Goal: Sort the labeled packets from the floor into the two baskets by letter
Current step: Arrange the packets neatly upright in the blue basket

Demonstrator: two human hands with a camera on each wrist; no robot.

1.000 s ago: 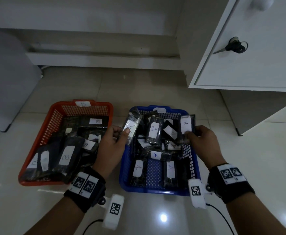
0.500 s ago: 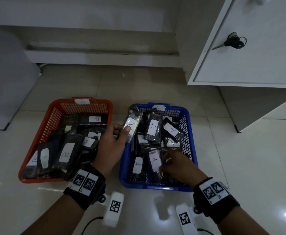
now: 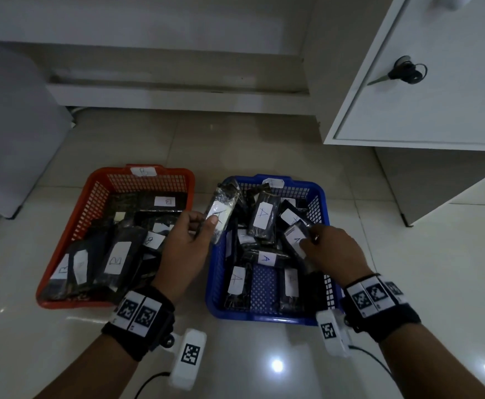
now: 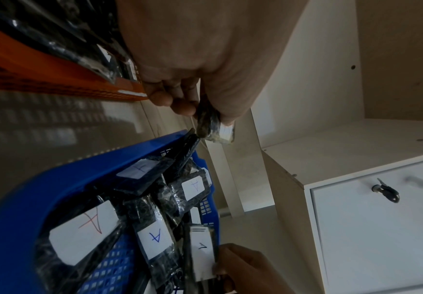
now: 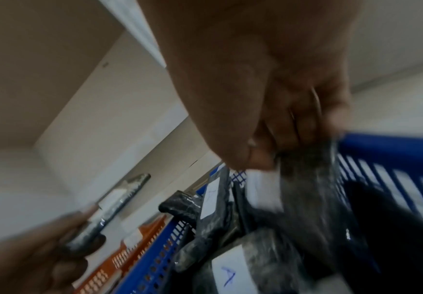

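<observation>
Packets (image 3: pixel 223 214) and (image 3: pixel 296 240), both marked A, sit pinched in our left hand (image 3: pixel 186 249) and right hand (image 3: pixel 333 251) over the blue basket (image 3: pixel 322 203); we should lower each flat before letting go.

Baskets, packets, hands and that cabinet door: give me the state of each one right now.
Orange basket: holds B packets.
Blue basket: holds A packets.
Left hand: holds one A packet over the gap between the baskets.
Right hand: pinches a packet in the blue basket.
Cabinet door: shut, key in the lock.
</observation>
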